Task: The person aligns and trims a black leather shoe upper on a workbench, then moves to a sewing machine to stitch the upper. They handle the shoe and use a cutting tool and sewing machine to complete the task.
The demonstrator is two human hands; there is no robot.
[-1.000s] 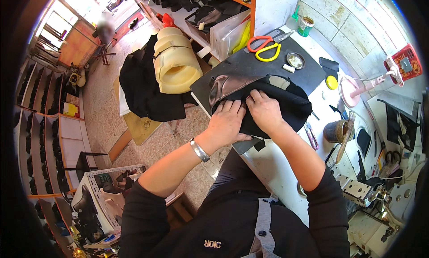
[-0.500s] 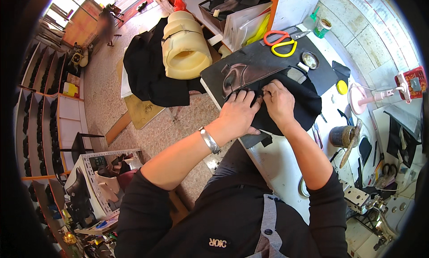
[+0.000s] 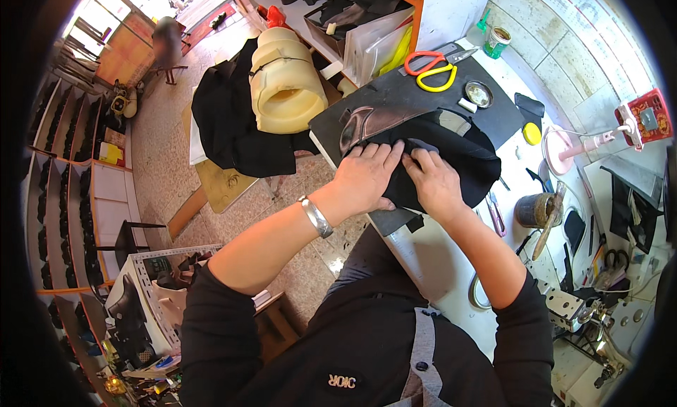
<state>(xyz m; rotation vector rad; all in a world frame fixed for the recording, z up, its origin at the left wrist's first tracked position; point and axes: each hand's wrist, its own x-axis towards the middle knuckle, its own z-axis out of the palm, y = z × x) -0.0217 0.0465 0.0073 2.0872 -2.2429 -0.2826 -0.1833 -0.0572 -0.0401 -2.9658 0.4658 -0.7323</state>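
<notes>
A piece of soft black cloth (image 3: pixel 476 156) lies bunched on the dark work board (image 3: pixel 504 104), joined to or overlapping a shiny brown leather piece (image 3: pixel 377 125) at its far left side. My left hand (image 3: pixel 367 178) rests on its near left part, fingers stretched flat and thumb spread toward the board's near edge. Close beside it, my right hand (image 3: pixel 437 185) presses on the cloth with bent fingers, thumb near the index finger, at a fold between the hands. Whatever lies under the fingertips is hidden. A greyish patch (image 3: pixel 453 123) shows near the cloth's far edge.
Scissors (image 3: pixel 434 72) with red and yellow handles and a round tin (image 3: pixel 478 94) lie on the board's far part. To the right stand a glue pot (image 3: pixel 534 211) with a brush and a pink stand (image 3: pixel 560 153). A cream foam roll (image 3: pixel 289 89) lies beyond, left.
My right hand's fingers have gone from a tight pinch to a flatter press on the cloth. My left fingers have straightened. The whole view has shifted slightly.
</notes>
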